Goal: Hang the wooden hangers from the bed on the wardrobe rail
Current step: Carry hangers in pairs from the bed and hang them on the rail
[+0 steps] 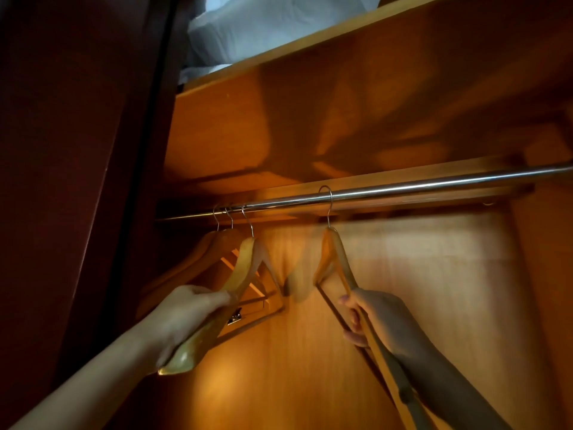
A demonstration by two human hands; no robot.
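Note:
A shiny metal wardrobe rail (403, 189) runs across the cupboard from lower left to upper right. Three wooden hangers hang by their hooks at its left end. My left hand (183, 318) grips the near arm of the rightmost of these, a pale wooden hanger (245, 268). Further right, another wooden hanger (336, 259) has its hook over the rail. My right hand (378, 321) holds that hanger by its near arm and crossbar. The two other hangers (214, 246) at the far left hang free, partly hidden in shadow.
A wooden shelf (310, 41) lies above the rail with white bedding (263, 26) on it. A dark wardrobe door (62, 181) stands at the left. The wooden back panel (418, 274) is lit behind the hangers. The rail right of my right hand carries nothing.

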